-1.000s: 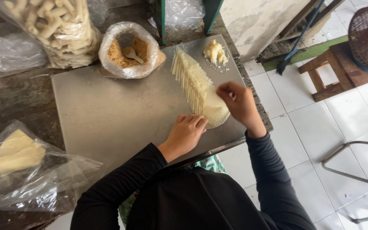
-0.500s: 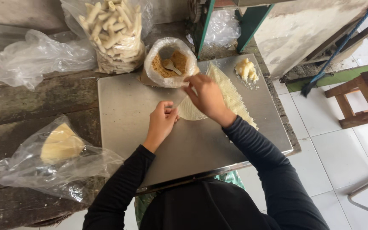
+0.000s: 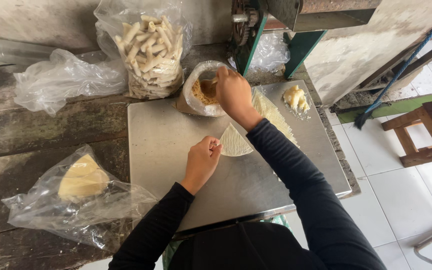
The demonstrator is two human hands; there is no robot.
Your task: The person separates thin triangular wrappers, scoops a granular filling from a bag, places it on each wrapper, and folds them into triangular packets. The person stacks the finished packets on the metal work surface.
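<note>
A: What is the left hand [image 3: 202,161] doing on the metal tray [image 3: 161,145]?

B: Its fingers are curled, with the tips pinching the left corner of a thin wedge of pastry sheet [image 3: 234,142] that lies flat near the middle of the tray.

A: And the right hand [image 3: 232,91]?

B: It is closed around what looks like a spoon handle, down in the bag of brown crumbly filling [image 3: 204,91] at the far edge of the tray. How tight the grip is, I cannot tell.

A: How would that sheet handle?

B: Very light, limp and easy to tear, I would judge. Best pinned gently at a corner or edge, as it is now, never pulled.

A: More sheets?

B: A stack of sheets [image 3: 272,114] lies on the tray to the right of the wedge, under the right forearm.
</note>
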